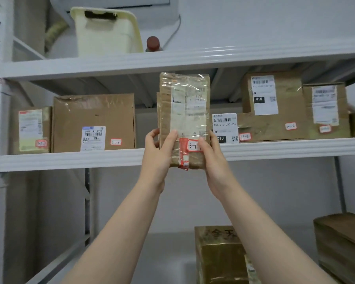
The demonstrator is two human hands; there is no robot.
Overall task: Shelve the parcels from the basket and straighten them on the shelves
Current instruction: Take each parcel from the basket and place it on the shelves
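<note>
**Parcel held up at middle shelf**

White metal shelving, middle shelf (70,158) lined with boxes. Left hand (159,149) and right hand (212,154) clamp taped parcel (184,111) by its lower end, upright, in the gap right of the 3-1-2 box (93,121).

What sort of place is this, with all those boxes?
Probably a parcel storeroom or pickup point. White metal shelves hold cardboard parcels bearing barcoded shipping labels and handwritten number stickers. The left hand and right hand grip another taped parcel.
</note>
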